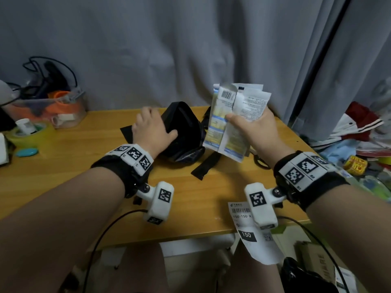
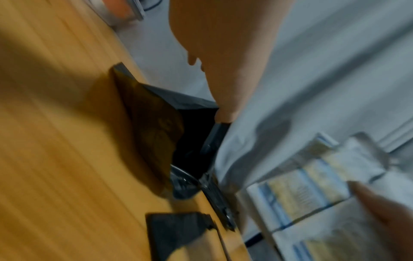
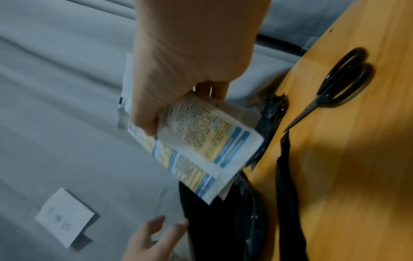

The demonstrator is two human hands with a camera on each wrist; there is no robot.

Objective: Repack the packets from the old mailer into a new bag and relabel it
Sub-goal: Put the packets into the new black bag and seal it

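Observation:
My right hand (image 1: 254, 123) grips a fanned bunch of white, blue and yellow packets (image 1: 230, 121), lifted above the table beside a black bag (image 1: 182, 125). The right wrist view shows thumb and fingers clamped across the packets (image 3: 201, 141). The bag's mouth stands open, and my left hand (image 1: 154, 125) rests at its left rim with fingers spread; a fingertip touches the bag's edge (image 2: 214, 134). Crumpled shiny black plastic (image 1: 186, 155) lies under the bag. A white shipping label (image 1: 249, 231) hangs over the table's front edge.
Black scissors (image 3: 335, 88) lie on the wooden table (image 1: 74, 166) right of the bag, next to a torn black strip (image 1: 206, 166). At back left stand a clear box (image 1: 48, 108) and a yellow tape roll (image 1: 31, 134). Clothes (image 1: 359, 134) are piled on the right.

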